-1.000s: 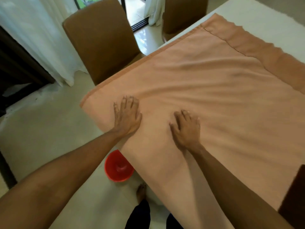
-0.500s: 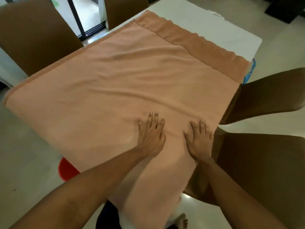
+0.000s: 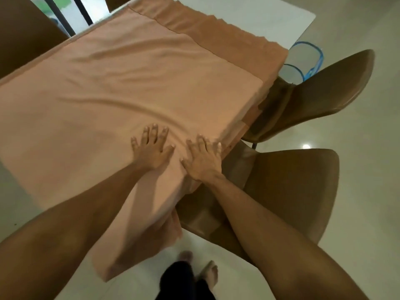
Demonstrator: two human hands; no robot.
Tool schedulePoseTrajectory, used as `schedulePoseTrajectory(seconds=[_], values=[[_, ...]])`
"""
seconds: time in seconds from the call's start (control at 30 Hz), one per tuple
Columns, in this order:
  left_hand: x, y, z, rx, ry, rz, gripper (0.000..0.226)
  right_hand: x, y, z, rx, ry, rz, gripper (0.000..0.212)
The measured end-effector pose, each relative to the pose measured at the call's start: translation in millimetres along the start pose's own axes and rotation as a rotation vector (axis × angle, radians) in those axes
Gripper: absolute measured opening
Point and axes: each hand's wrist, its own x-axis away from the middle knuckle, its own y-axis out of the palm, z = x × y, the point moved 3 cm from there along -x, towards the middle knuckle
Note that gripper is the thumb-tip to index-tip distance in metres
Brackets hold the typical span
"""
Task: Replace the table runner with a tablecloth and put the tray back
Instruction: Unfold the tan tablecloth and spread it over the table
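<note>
A peach tablecloth (image 3: 121,83) covers most of the white table (image 3: 266,20), with a darker folded band along its far edge. My left hand (image 3: 151,146) lies flat on the cloth near the table's near right corner, fingers spread. My right hand (image 3: 203,159) presses flat beside it, right at the corner where the cloth drops over the edge. Wrinkles curve away from both hands. No tray or table runner is visible.
Two brown chairs stand at the right side, one near (image 3: 287,191) and one farther (image 3: 320,89). A clear container with a blue rim (image 3: 307,59) sits beyond the far chair. Another brown chair (image 3: 23,40) is at the upper left. My feet are on the pale floor below.
Both hands have slid flat across the cloth from the left corner to the right corner of the near edge, and my view swung right with them.
</note>
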Motion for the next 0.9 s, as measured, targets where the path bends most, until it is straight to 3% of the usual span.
schedulePoseTrajectory(seconds=[0.1,0.2,0.37,0.5,0.6,0.77,0.9], values=[[-5,2,-6,0.013,-0.019,-0.021,0.076,-7,-17,9,0.047,-0.099,0.080,0.056],[-1,9,-4,-0.010,0.002,0.080,0.075,-21,-30,19,0.028,-0.187,0.184,0.040],[3,14,-3,-0.064,-0.005,0.231,0.069,-60,-44,43,0.027,-0.457,0.215,0.040],[7,11,5,-0.065,0.010,0.271,0.066,-95,-51,66,0.026,-0.495,0.255,0.044],[8,7,5,-0.054,-0.014,0.276,0.067,-121,-55,78,0.069,-0.514,0.209,0.051],[7,3,9,-0.075,-0.028,0.246,0.066,-147,-67,111,0.208,-0.572,-0.012,0.066],[7,2,15,-0.076,-0.099,0.247,0.063,-174,-88,135,0.257,-0.535,-0.055,0.072]])
